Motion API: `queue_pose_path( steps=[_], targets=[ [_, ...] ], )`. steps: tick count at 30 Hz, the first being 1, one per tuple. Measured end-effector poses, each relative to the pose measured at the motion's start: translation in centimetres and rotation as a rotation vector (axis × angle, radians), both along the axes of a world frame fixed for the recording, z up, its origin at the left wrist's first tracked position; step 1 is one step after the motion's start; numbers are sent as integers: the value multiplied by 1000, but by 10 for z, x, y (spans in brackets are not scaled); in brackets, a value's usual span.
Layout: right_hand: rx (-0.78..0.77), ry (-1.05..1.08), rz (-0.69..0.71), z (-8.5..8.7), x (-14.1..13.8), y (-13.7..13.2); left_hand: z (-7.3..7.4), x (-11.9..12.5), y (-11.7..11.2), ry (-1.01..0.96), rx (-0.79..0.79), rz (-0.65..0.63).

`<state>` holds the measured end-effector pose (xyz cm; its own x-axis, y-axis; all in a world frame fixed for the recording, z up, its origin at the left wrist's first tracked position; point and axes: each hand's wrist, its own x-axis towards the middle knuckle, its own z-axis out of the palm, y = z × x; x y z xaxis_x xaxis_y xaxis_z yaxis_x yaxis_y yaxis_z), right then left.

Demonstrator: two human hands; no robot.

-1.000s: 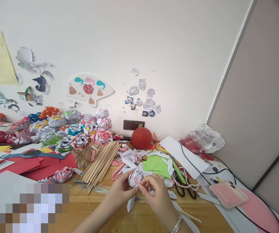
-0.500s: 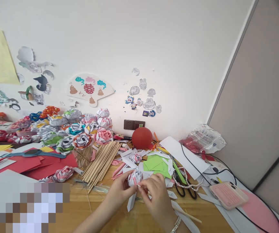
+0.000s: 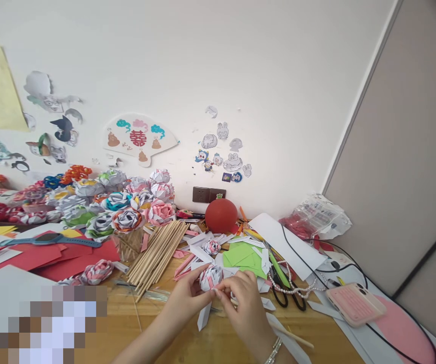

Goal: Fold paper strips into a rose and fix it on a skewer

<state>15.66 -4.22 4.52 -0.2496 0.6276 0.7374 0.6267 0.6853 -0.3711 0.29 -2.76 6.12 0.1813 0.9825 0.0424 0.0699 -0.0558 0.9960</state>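
Holding the flower [image 3: 210,275], left fingers [image 3: 203,300] stayed put; beside them, right fingers [image 3: 230,286] bunched closer, pinching its edge, apparently pressing a fold.

Red ball [image 3: 221,216]: smooth, rubbery-looking, faint sheen. In front of it: paper flower [image 3: 210,278], matt, creased. Left of it: sticks [image 3: 159,255], bare wood, matt. Right of it: plastic bag [image 3: 326,216], glossy, crinkled.

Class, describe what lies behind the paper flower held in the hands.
Beyond the held flower sits a smaller paper flower, among white paper strips. Whatever the held flower covers cannot be seen.
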Motion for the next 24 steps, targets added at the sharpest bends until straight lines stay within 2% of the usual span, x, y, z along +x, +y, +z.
queue_pose_path(
  steps=[4,8,13,19,24],
  targets=[
    [235,-109,14,3,-1,-1,5,2,-4,-122,-19,-9],
    [348,-195,-31,6,0,-2,15,2,-10,-151,-70,-32],
    [321,-183,-27,4,4,-1,24,1,-14,-197,-57,-48],
    [339,-283,-19,-1,4,-2,26,1,-17,-219,-13,-2],
    [293,-236,-24,-4,7,-2,25,1,-16,-280,-29,8]
  ],
)
